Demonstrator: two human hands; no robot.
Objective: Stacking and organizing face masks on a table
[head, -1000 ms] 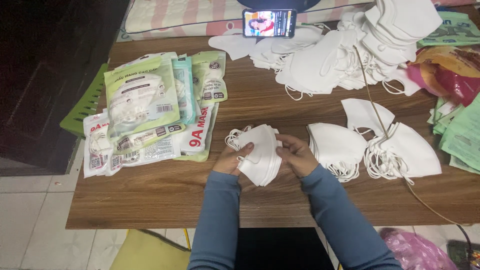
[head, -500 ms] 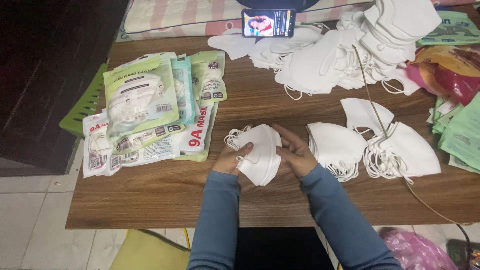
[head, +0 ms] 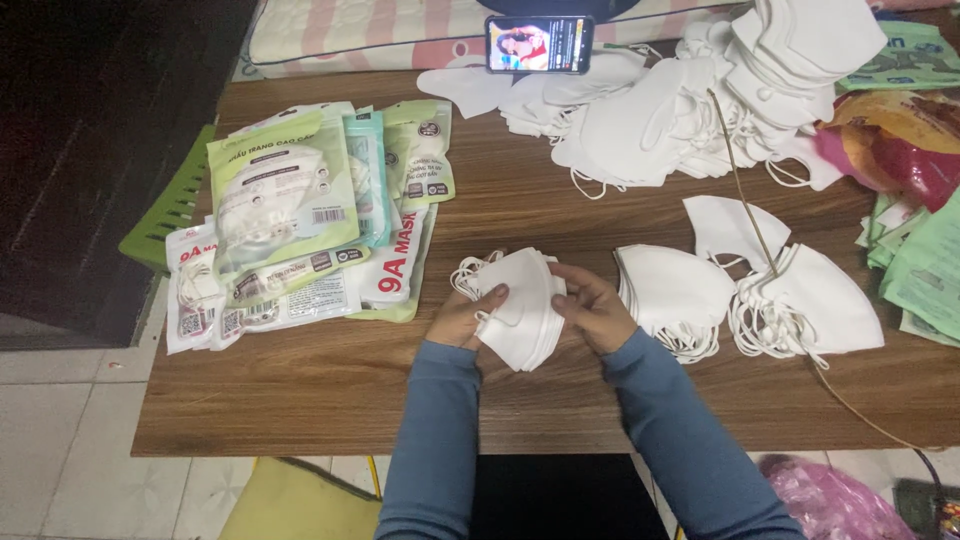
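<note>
Both hands are gripping a stack of white masks [head: 520, 305] mid-frame: left hand [head: 460, 318] and right hand [head: 592, 310] squaring it; packets [head: 290, 200] waiting upper left.

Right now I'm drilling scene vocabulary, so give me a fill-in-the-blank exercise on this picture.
1. Both hands, left hand and right hand, hold a stack of ____ masks.
2. The packaged masks lie to the person's ____.
3. The phone leans at the table's ____ edge.

Missing: white; left; far
</note>
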